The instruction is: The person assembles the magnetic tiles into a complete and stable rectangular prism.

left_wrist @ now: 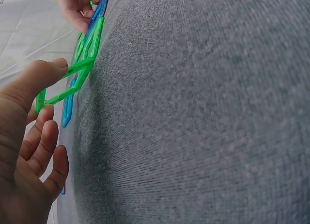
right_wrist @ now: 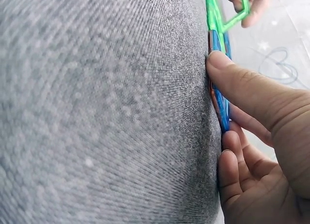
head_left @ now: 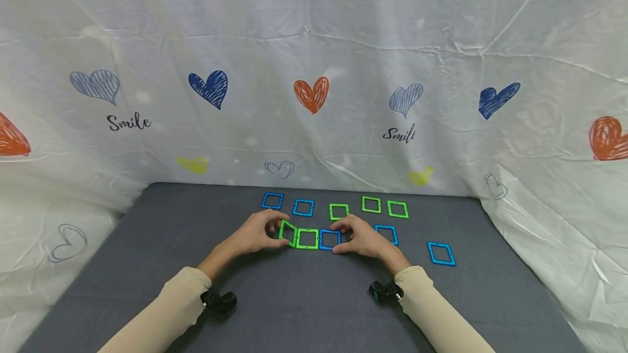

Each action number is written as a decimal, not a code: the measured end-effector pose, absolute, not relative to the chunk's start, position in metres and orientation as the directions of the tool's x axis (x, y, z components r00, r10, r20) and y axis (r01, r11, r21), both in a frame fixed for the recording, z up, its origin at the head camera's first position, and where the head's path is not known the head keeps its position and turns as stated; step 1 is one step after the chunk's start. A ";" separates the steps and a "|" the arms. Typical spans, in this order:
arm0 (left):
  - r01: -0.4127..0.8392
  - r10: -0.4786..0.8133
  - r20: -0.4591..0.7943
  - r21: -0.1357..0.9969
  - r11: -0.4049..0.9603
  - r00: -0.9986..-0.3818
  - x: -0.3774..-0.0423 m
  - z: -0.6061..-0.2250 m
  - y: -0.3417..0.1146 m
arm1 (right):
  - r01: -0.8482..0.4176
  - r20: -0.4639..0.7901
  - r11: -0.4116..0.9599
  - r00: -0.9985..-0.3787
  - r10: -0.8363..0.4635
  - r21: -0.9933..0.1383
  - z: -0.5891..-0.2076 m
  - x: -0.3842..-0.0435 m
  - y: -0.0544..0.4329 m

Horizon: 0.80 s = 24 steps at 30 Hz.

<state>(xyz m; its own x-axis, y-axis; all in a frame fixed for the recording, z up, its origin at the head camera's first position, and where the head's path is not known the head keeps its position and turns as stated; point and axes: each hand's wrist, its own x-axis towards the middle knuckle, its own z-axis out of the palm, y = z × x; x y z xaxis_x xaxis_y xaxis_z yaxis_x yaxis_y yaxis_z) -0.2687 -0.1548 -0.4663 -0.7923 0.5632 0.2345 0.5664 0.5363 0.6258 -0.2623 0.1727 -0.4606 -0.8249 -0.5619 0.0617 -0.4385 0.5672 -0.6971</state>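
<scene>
My left hand point(head_left: 260, 231) pinches a green square magnetic tile frame point(left_wrist: 80, 65) between thumb and fingers. That frame is tilted up from the table, its right edge against a second green square frame point(head_left: 307, 247), which lies flat in the middle of the row. A blue square frame point(head_left: 330, 248) lies flat at the row's right end, beside the second green one. My right hand point(head_left: 360, 237) grips this blue frame by its edges, thumb on the near side and fingers on the far side, as the right wrist view shows.
Behind the row lie two blue frames point(head_left: 273, 194) to the left and three green frames point(head_left: 371, 198) to the right. Another blue frame point(head_left: 386, 226) lies just beyond my right hand, and one more blue frame point(head_left: 441, 244) farther right. A heart-printed cloth point(head_left: 343, 140) hangs behind the grey table point(head_left: 304, 309).
</scene>
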 end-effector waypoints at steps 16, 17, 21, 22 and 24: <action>0.581 0.582 0.249 0.645 0.496 -0.774 -0.267 -0.464 -0.153 | -0.441 0.066 0.562 -0.824 -0.563 -0.700 -0.462 -0.263 0.174; 0.580 0.581 0.252 0.650 0.491 -0.774 -0.266 -0.464 -0.152 | -0.442 0.066 0.563 -0.823 -0.564 -0.698 -0.463 -0.263 0.174; 0.584 0.582 0.267 0.664 0.466 -0.768 -0.266 -0.464 -0.150 | -0.446 0.068 0.565 -0.822 -0.565 -0.694 -0.463 -0.264 0.174; 0.586 0.583 0.270 0.666 0.461 -0.766 -0.265 -0.465 -0.149 | -0.447 0.069 0.565 -0.822 -0.566 -0.693 -0.463 -0.264 0.173; 0.592 0.586 0.278 0.668 0.452 -0.761 -0.265 -0.465 -0.149 | -0.448 0.070 0.563 -0.821 -0.566 -0.694 -0.463 -0.263 0.173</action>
